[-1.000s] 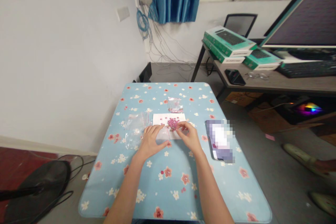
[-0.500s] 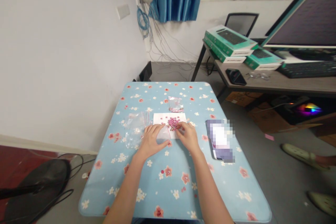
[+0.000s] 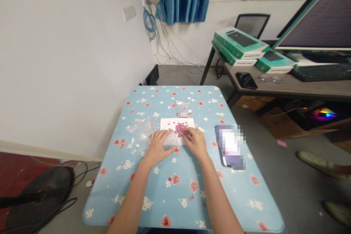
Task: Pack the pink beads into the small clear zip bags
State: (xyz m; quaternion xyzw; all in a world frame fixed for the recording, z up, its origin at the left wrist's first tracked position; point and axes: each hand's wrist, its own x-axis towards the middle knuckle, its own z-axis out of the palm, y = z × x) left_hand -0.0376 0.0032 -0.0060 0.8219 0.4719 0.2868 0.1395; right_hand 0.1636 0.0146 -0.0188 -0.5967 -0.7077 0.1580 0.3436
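Observation:
Small pink beads [image 3: 180, 127] lie in a loose pile on a white sheet [image 3: 164, 121], with several scattered at its left. A small clear zip bag [image 3: 171, 139] with a pink line at its mouth lies over the sheet's near left part. My left hand [image 3: 159, 147] is curved around this bag, its thumb at the near edge and fingertips at the far edge. At the pile's near right side is my right hand [image 3: 196, 142], thumb and forefinger pinched together; whatever is between them is too small to make out. Tiny brownish pieces [image 3: 179, 135] lie by its fingertips.
Larger clear plastic bags [image 3: 141, 135] lie left of the sheet, and another small bag [image 3: 183, 109] lies beyond it. To the right is a phone [image 3: 230, 146] on the flowered tablecloth [image 3: 175, 197]. A desk [image 3: 301, 87] with keyboard boxes [image 3: 241, 42] stands at the right.
My right fingertips have shifted very slightly at the pile's edge. My left hand and the bag look the same. A person's shoes at the right have moved slightly.

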